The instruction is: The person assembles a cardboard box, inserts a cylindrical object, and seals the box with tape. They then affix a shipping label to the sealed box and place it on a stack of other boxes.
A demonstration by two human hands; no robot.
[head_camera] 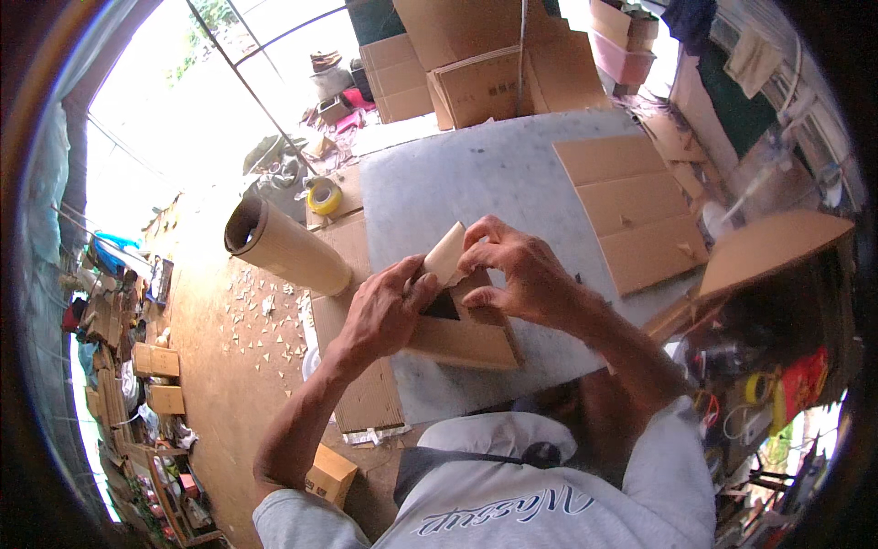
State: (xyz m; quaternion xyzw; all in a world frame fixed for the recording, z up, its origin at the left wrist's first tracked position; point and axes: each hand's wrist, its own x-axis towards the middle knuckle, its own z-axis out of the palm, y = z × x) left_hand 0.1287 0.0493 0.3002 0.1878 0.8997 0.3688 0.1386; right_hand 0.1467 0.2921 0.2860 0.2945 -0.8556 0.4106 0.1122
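My left hand (391, 302) grips a pale, flat folded piece (444, 255), apparently of paper or card, with the thumb on top of it. At the right edge of that piece, my right hand (507, 271) has its thumb and fingers bent and spread; whether the fingertips pinch it cannot be told. Below both hands a cardboard box (466, 343) with a dark inside rests on the grey tabletop (453, 185). The left hand partly covers this box.
A large cardboard tube (295, 250) and a roll of yellow tape (324, 197) stand left of the hands. Creased flat cardboard (631, 213) lies at the right. Larger cardboard sheets (480, 82) lean beyond the table. Small scraps (264, 329) litter the floor.
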